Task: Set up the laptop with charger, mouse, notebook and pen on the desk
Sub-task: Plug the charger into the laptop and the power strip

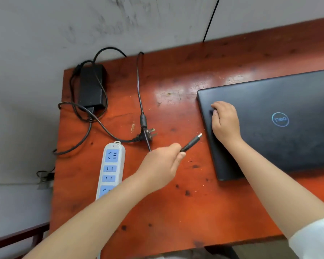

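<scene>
Scuffed orange desk (176, 212) below me: left hand (163, 165) pinched on the stiff barrel plug (192, 142), aimed two o'clock, limp cord trailing; right hand (224, 122) flat, bracing the closed Dell laptop (281, 143).

A white power strip (111, 170) with blue sockets is lying lengthwise near the left edge of the orange-red wooden top, its near end running out of sight under an arm. The gray wall (82, 25) behind is showing dark scuffs and smudges. A thin black line (211, 18), cable or seam, cannot tell which, is running down the wall to the back edge. Off the left side, small tangled black wires (45, 175) are sitting by a low gray ledge. A dark red rail (17, 235) is crossing the lower left corner.
</scene>
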Available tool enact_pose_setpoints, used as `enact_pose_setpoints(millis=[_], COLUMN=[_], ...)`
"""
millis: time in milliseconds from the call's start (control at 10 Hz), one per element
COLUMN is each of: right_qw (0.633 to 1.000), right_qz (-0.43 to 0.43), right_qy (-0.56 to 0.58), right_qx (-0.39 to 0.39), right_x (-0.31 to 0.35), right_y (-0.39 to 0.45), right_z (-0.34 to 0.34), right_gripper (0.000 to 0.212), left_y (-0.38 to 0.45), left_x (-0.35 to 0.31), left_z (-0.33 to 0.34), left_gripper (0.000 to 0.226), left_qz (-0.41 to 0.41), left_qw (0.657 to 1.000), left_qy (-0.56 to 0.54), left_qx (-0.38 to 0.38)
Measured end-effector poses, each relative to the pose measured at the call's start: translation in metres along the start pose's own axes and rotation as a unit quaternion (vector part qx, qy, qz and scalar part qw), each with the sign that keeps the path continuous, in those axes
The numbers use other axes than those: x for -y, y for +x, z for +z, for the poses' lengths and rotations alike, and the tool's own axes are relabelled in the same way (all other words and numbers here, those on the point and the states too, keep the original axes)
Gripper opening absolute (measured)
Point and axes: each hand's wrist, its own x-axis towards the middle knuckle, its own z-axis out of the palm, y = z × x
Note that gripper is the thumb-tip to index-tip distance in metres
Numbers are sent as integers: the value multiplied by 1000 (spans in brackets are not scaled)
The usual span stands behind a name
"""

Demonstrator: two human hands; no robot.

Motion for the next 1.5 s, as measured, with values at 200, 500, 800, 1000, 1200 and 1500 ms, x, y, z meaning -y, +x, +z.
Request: enact_pose_setpoints(millis=[200,500,800,1000,1200,1500], right_qw=[1000,985,963,959,957,955], right_qz=[12,-17,-64,-41,-30,-24], right_qy=[27,-171,-256,-259,-265,-272], right_qx=[-8,17,63,106,115,115], right_x=[-3,-7,-21,-25,-20,-18], right_y=[-1,2,16,20,20,19], right_z=[-3,13,-2,1,-1,-1], right_gripper=[43,36,40,46,57,59], left_y=[21,102,128,151,159,167], left_x=[20,33,48,41,45,50], left_z=[-17,-12,2,2,-6,-11], left_gripper=[24,29,24,25,26,28], left_qz=[-161,-107,-65,-26,8,84], left_qw=[983,982,984,971,957,939], left_qy=[-40,152,161,237,289,335], left_qx=[-80,-3,-26,-18,-6,-11])
